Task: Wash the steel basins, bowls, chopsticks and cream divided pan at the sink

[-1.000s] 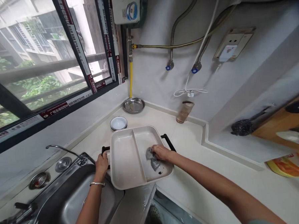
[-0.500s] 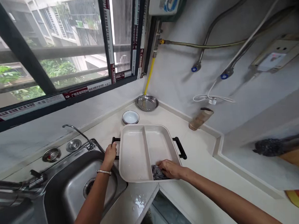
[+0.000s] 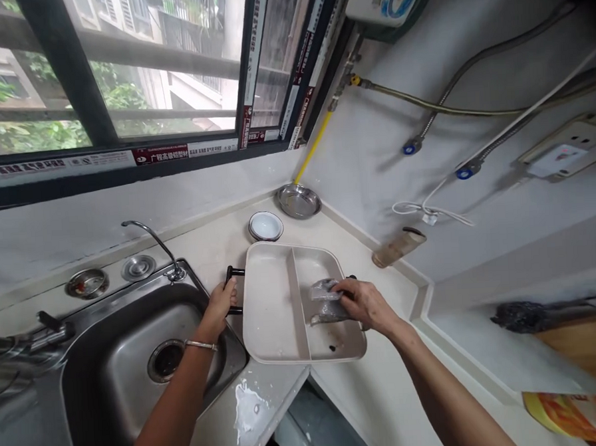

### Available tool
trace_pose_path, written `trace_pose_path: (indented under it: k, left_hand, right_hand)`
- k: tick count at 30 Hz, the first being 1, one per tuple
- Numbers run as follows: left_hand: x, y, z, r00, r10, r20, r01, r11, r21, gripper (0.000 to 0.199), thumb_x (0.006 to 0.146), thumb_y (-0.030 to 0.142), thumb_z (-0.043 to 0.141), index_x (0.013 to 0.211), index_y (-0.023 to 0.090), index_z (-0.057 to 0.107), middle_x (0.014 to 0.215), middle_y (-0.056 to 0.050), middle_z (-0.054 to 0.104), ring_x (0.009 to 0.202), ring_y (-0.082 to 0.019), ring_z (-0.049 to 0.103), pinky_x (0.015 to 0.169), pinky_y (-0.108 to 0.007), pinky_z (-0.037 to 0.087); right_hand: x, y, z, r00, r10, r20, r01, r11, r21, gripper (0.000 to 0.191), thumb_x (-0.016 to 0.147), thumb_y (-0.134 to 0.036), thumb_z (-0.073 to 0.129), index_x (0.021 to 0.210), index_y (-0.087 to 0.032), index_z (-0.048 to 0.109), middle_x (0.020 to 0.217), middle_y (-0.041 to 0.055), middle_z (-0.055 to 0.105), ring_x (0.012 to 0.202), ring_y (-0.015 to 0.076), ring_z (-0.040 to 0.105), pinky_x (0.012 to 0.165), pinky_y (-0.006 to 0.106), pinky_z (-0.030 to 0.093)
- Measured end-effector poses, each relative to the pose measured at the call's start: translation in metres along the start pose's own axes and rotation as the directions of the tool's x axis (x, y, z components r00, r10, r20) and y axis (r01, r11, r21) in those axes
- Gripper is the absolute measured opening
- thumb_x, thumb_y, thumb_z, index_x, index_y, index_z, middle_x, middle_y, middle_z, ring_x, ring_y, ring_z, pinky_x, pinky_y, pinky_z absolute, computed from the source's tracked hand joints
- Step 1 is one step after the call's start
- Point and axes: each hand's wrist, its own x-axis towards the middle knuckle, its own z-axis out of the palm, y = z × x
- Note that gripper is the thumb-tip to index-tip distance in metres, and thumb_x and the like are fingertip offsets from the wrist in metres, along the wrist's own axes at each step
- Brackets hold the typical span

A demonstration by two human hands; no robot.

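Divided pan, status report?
Left hand on black handle; right hand holding grey cloth over divided pan; dark speck inside.

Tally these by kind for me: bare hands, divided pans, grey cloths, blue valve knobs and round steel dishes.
Hands: 2 (left hand, right hand)
Divided pan: 1
Grey cloth: 1
Blue valve knobs: 2
Round steel dish: 1
Total: 7

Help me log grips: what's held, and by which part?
Left hand: the cream, rectangular two-compartment pan, by its black left handle. Right hand: a crumpled grey cloth, by its right edge.
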Motion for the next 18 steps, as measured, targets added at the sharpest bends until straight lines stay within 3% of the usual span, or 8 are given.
trace_pose_path:
  k: [2, 5, 7, 9, 10, 12, 14, 18]
  left_hand:
    - [0.0, 0.001, 0.001, 1.0, -0.018, 0.001, 0.018, 1.0, -0.005, 0.063, 0.06, 0.07, 0.071, 0.088, 0.015, 0.058, 0.06, 0.01, 0.04, 0.051, -0.007, 0.037, 0.05, -0.022, 0.027]
    - [0.0, 0.001, 0.001, 1.0, -0.024, 0.006, 0.025, 0.999, -0.021, 0.064, 0.06, 0.07, 0.07, 0.089, 0.015, 0.057, 0.061, 0.01, 0.04, 0.051, -0.006, 0.036, 0.05, -0.023, 0.025]
    - [0.0, -0.001, 0.001, 1.0, -0.015, 0.018, 0.015, 0.999, -0.036, 0.063, 0.06, 0.069, 0.071, 0.09, 0.015, 0.057, 0.061, 0.011, 0.039, 0.051, -0.006, 0.035, 0.05, -0.022, 0.024]
    - [0.001, -0.003, 0.0, 1.0, 0.006, 0.021, -0.005, 0.999, -0.045, 0.062, 0.062, 0.068, 0.072, 0.09, 0.015, 0.057, 0.06, 0.011, 0.039, 0.051, -0.006, 0.034, 0.05, -0.022, 0.023]
    - [0.002, -0.004, 0.0, 1.0, 0.011, 0.019, -0.011, 0.999, -0.048, 0.06, 0.062, 0.067, 0.072, 0.089, 0.015, 0.057, 0.06, 0.011, 0.039, 0.051, -0.006, 0.035, 0.05, -0.022, 0.023]
    - [0.002, -0.006, 0.0, 1.0, 0.01, 0.004, -0.009, 0.998, -0.057, 0.057, 0.064, 0.066, 0.073, 0.086, 0.016, 0.057, 0.06, 0.011, 0.04, 0.051, -0.006, 0.035, 0.051, -0.022, 0.024]
    - [0.0, -0.007, 0.001, 1.0, -0.001, -0.025, 0.0, 0.998, -0.062, 0.052, 0.068, 0.063, 0.073, 0.083, 0.016, 0.056, 0.059, 0.01, 0.04, 0.05, -0.006, 0.035, 0.05, -0.022, 0.025]
    - [-0.014, -0.011, 0.003, 0.995, 0.018, -0.103, -0.024, 0.998, -0.062, 0.041, 0.078, 0.055, 0.069, 0.077, 0.018, 0.053, 0.057, 0.01, 0.039, 0.049, -0.006, 0.035, 0.05, -0.022, 0.026]
  right_hand:
    - [-0.006, 0.015, 0.009, 0.994, 0.095, 0.06, -0.092, 0.995, -0.043, 0.035, 0.081, -0.012, 0.051, 0.105, -0.019, 0.075, 0.105, 0.0097, 0.076, 0.096, 0.0265, 0.07, 0.086, 0.037, 0.054]
    - [-0.015, 0.033, 0.026, 0.979, -0.063, 0.191, 0.061, 0.998, 0.018, 0.038, 0.084, -0.022, 0.057, 0.119, -0.02, 0.07, 0.124, 0.0124, 0.07, 0.116, 0.0277, 0.064, 0.1, 0.039, 0.05]
    - [-0.018, 0.045, 0.033, 0.998, -0.046, 0.043, 0.045, 0.999, 0.02, 0.05, 0.088, -0.034, 0.057, 0.135, -0.019, 0.06, 0.139, 0.0158, 0.06, 0.13, 0.0296, 0.055, 0.108, 0.043, 0.044]
    - [-0.019, 0.059, 0.037, 0.952, 0.219, -0.214, -0.223, 0.975, 0.004, 0.058, 0.093, -0.044, 0.049, 0.142, -0.013, 0.051, 0.14, 0.0212, 0.057, 0.131, 0.0322, 0.053, 0.109, 0.048, 0.042]
    - [-0.018, 0.068, 0.039, 0.894, 0.358, -0.269, -0.364, 0.931, 0.032, 0.059, 0.095, -0.046, 0.044, 0.141, -0.009, 0.052, 0.135, 0.0232, 0.06, 0.126, 0.0329, 0.057, 0.106, 0.048, 0.044]
    - [-0.014, 0.086, 0.043, 0.829, 0.525, -0.192, -0.517, 0.851, 0.092, 0.057, 0.097, -0.046, 0.036, 0.131, -0.006, 0.059, 0.118, 0.0228, 0.068, 0.112, 0.0317, 0.065, 0.099, 0.043, 0.048]
    - [-0.007, 0.103, 0.049, 0.84, 0.539, -0.057, -0.531, 0.839, 0.118, 0.053, 0.096, -0.044, 0.034, 0.119, -0.008, 0.066, 0.106, 0.0195, 0.073, 0.102, 0.0297, 0.069, 0.092, 0.038, 0.05]
    - [0.009, 0.121, 0.066, 0.825, 0.565, -0.009, -0.56, 0.82, 0.121, 0.045, 0.09, -0.048, 0.039, 0.087, -0.014, 0.068, 0.087, 0.0187, 0.074, 0.09, 0.0325, 0.071, 0.081, 0.038, 0.052]
